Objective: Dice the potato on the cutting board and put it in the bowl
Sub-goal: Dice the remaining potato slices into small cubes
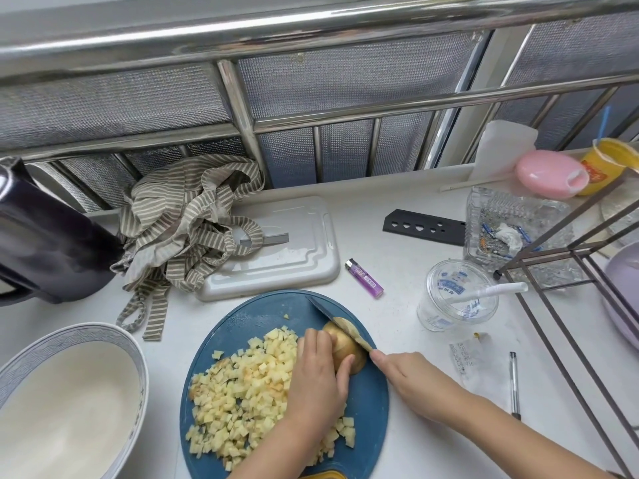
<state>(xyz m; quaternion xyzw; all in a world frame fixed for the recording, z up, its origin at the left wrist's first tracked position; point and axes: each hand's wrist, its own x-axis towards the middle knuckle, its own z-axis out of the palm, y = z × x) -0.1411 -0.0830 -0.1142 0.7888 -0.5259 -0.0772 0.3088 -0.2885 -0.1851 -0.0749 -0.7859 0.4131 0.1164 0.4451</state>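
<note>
Now left hand [320, 378] fingers curled over potato [347, 349] on far-right part of blue cutting board [366, 420]; right hand [403, 371] fingers clamped on knife [322, 310], blade across potato; diced pieces [242, 392] heaped left; bowl [86, 375] near left, off board.

Single head-worn wide-angle view, looking steeply down and forward from close above the round blue cutting board [262, 316] on the white counter [380, 250], towards the steel railing [242, 32]
</note>
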